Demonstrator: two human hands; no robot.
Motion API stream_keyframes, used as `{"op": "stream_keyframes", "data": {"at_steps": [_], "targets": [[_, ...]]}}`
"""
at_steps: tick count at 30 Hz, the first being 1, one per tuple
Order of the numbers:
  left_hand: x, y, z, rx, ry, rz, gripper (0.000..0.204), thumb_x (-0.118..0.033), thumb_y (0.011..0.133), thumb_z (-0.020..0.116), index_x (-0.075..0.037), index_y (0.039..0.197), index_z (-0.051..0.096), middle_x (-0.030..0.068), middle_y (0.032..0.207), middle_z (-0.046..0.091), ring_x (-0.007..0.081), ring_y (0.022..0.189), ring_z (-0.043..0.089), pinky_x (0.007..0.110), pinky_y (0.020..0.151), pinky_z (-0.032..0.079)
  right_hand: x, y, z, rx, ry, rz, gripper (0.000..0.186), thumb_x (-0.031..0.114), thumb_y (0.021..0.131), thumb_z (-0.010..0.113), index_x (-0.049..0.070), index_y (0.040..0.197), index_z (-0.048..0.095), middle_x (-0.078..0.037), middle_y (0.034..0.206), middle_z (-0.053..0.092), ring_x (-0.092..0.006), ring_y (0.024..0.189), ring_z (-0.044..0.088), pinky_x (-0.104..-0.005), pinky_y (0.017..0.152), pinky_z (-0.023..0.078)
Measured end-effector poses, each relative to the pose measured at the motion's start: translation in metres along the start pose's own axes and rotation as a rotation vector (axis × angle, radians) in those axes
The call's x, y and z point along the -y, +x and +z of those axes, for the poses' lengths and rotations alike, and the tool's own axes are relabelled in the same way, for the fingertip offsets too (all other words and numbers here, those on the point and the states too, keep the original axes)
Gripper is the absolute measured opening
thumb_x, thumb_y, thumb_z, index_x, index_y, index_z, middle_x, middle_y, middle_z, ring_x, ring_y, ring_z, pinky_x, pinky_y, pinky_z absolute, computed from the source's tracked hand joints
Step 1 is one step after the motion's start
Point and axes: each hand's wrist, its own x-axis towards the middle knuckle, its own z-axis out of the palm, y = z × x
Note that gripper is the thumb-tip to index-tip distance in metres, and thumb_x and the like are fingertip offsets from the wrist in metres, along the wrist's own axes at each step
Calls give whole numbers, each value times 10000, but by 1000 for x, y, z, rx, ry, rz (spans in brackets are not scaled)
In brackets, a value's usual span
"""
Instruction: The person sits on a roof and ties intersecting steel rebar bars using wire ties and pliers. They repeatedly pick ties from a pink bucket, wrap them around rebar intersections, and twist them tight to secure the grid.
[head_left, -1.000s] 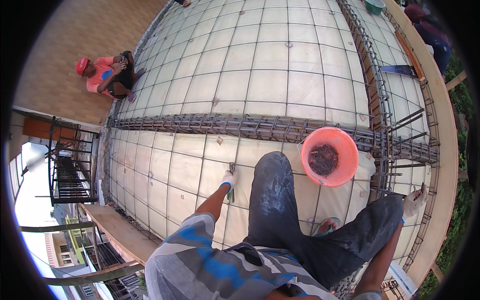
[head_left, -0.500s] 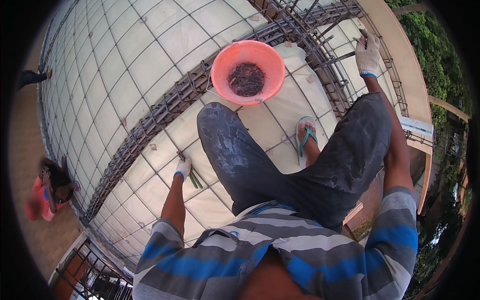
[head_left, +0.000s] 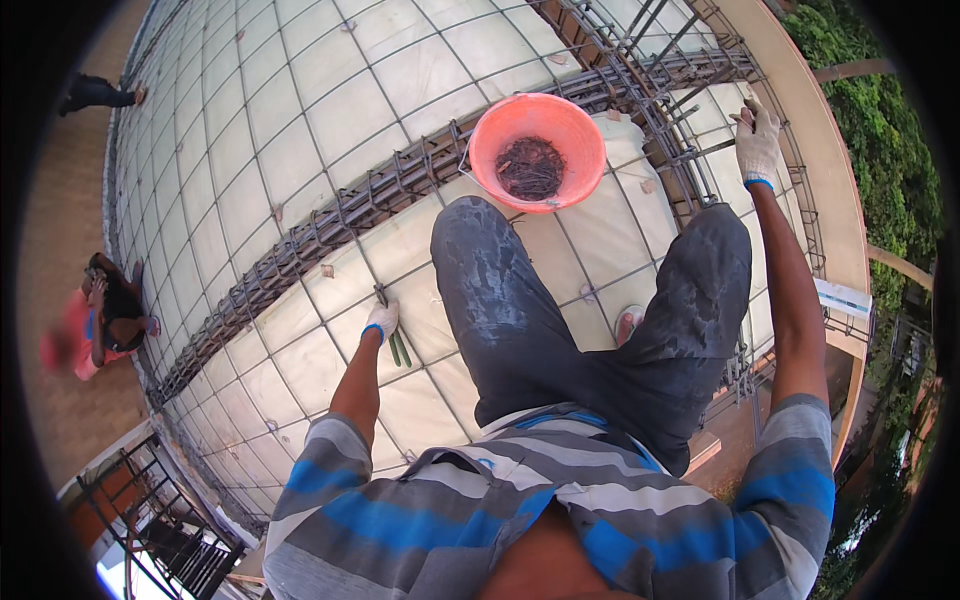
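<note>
My left hand (head_left: 384, 322), in a white knit glove, is closed on green-handled pliers (head_left: 399, 347), their dark jaws at a rebar of the grid laid over pale sheeting (head_left: 410, 420). My right hand (head_left: 758, 145), gloved too, is raised at the upper right beside steel bars (head_left: 700, 150); its fingers are curled, and what they may hold is too small to make out. A red plastic bucket (head_left: 591, 160), with a dark tangle of short wires (head_left: 530, 168) inside, sits beyond my knees at the thick bundle of beam bars (head_left: 300, 235).
A person in a pink shirt (head_left: 75, 330) sits at the left on a brown surface (head_left: 110, 420). Another person's dark-trousered leg (head_left: 95, 92) shows at the upper left. Dark metal railing (head_left: 140, 510) stands at the lower left. A board edge (head_left: 830, 180) runs along the right, with foliage beyond.
The view has swung toward the right and down. My right hand has risen from beside my knee to the bars at the upper right. My left hand stays on the pliers.
</note>
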Motion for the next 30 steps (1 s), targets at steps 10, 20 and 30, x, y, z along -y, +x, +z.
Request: {"op": "stream_keyframes", "data": {"at_steps": [10, 20, 30], "targets": [[-17, -48, 22, -278, -100, 11, 544, -448, 1035, 543, 40, 1269, 597, 250, 1032, 714, 383, 1006, 699, 469, 913, 540, -21, 2, 10, -34, -5, -21, 281, 301, 1057, 637, 140, 1272, 719, -187, 1262, 658, -385, 1073, 705, -497, 908, 572], [3, -199, 113, -247, -821, -256, 438, -474, 1043, 572, -40, 1099, 576, 54, 724, 505, 195, 525, 564, 384, 496, 509, 5, 1, 13, -47, 167, 41, 240, 207, 998, 668, 111, 1206, 741, -183, 1211, 680, -375, 1147, 672, -478, 958, 563], [-18, -279, 226, -134, -947, -520, 412, -495, 1047, 596, -84, 1084, 586, 26, 750, 482, 158, 517, 515, 365, 486, 493, 21, 0, -29, -134, 13, -107, 353, 325, 935, 810, 98, 1193, 733, -157, 1261, 687, -356, 1265, 603, -479, 1007, 524]]}}
